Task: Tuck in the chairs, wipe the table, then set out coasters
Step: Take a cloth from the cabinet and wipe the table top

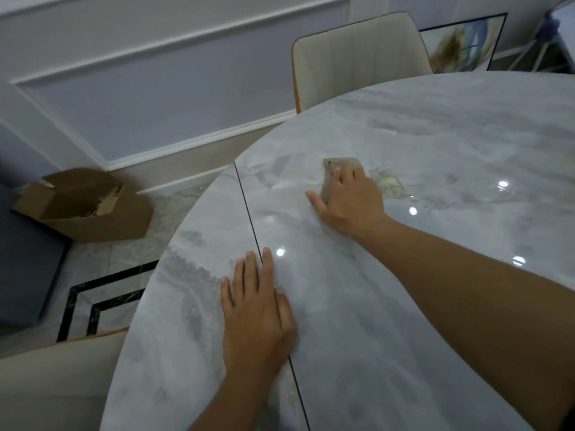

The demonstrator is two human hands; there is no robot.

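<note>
A round, glossy grey marble table fills the right of the view, with a dark seam running across it. My right hand presses a greyish cloth flat on the tabletop near the far left edge; most of the cloth is hidden under my fingers. My left hand rests flat on the table over the seam, fingers straight. A cream chair stands tucked against the far side of the table. Another cream chair sits at the near left edge. No coasters are in view.
An open cardboard box with scraps lies on the marble floor by the panelled wall at left. A dark cabinet stands at the far left. A framed picture leans against the wall behind the far chair.
</note>
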